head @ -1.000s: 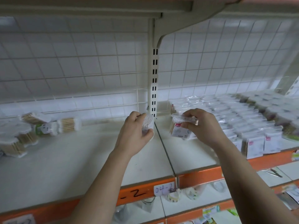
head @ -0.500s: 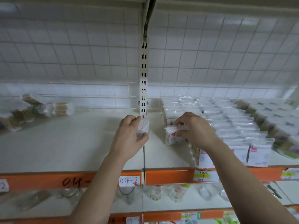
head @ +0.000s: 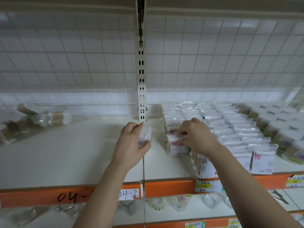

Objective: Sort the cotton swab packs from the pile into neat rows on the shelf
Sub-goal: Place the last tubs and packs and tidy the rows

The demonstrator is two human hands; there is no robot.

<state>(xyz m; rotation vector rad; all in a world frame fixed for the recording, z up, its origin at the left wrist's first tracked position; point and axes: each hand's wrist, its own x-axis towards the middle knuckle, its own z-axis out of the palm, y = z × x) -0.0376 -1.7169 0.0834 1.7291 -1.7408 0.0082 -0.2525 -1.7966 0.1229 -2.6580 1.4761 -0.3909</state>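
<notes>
My left hand grips a small clear pack of cotton swabs above the white shelf, close to the seam between the two shelf boards. My right hand pinches the top of another swab pack, which stands upright on the shelf at the left end of the rows of packs. Those rows fill the right board in several lines. A loose pile of swab packs lies at the far left by the back wall.
A slotted metal upright rises at the back between the two boards, against a wire grid wall. Orange shelf edging with price labels runs along the front. A lower shelf holds clear bagged items. Green-labelled packs sit far right.
The view has shifted so the shelf sits more squarely in front. My right hand has lowered its pack onto the shelf at the rows' left end. My left hand keeps its pack.
</notes>
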